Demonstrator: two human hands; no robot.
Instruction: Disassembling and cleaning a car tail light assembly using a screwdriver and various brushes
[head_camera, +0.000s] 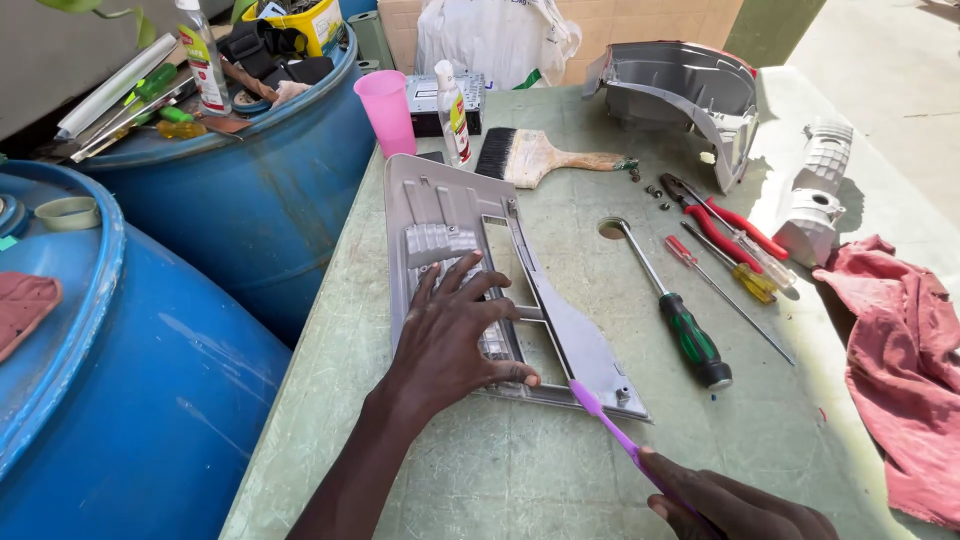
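A purple toothbrush is gripped in the right hand, fingers closed round its handle; the brush head is set against the near edge of a grey plastic panel. The left hand is pressed flat on the panel, fingers spread wide, nothing clasped. The panel is laid flat on a pale green table, near its left edge.

Right of the panel, a green-handled screwdriver is seen, its tip by a round hole in the tabletop. Further right of the panel: red-handled pliers, a yellow-handled screwdriver, then a red rag. Beyond the panel's far end, a wide paintbrush, a pink cup and a small bottle are noted. A grey moulded housing is placed far right of those. Left of the panel, off the table, two blue drums are stood.
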